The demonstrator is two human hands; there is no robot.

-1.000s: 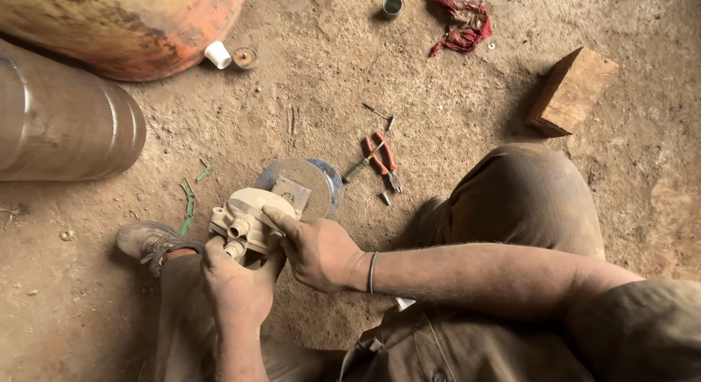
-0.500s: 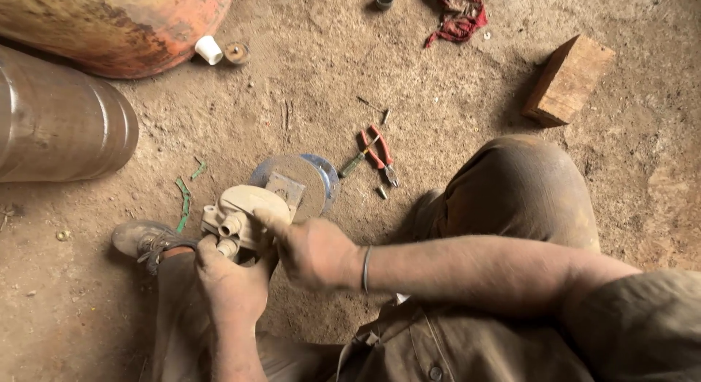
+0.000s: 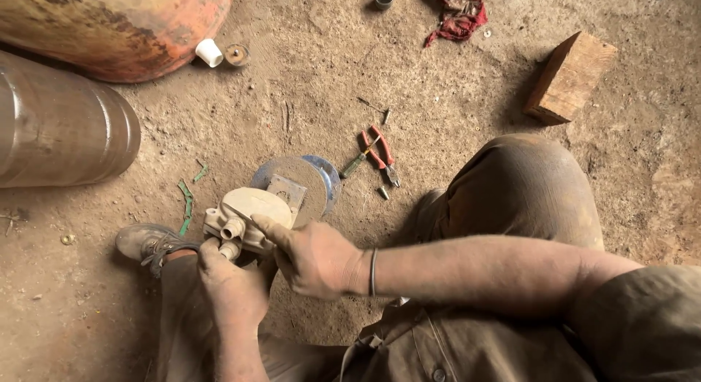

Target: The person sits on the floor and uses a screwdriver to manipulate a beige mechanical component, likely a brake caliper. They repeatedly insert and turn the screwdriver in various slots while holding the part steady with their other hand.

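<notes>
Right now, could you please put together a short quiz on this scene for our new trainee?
1. True or false: both hands hold the cream-coloured pump part.
2. Which tool lies on the dirt floor beyond the round metal disc? A) hammer B) red-handled pliers C) saw
3. Fill in: the wooden block lies near the person's ____ knee.

Key:
1. True: the left hand grips it from below, the right hand from the side.
2. B, the red-handled pliers.
3. Right.
</notes>
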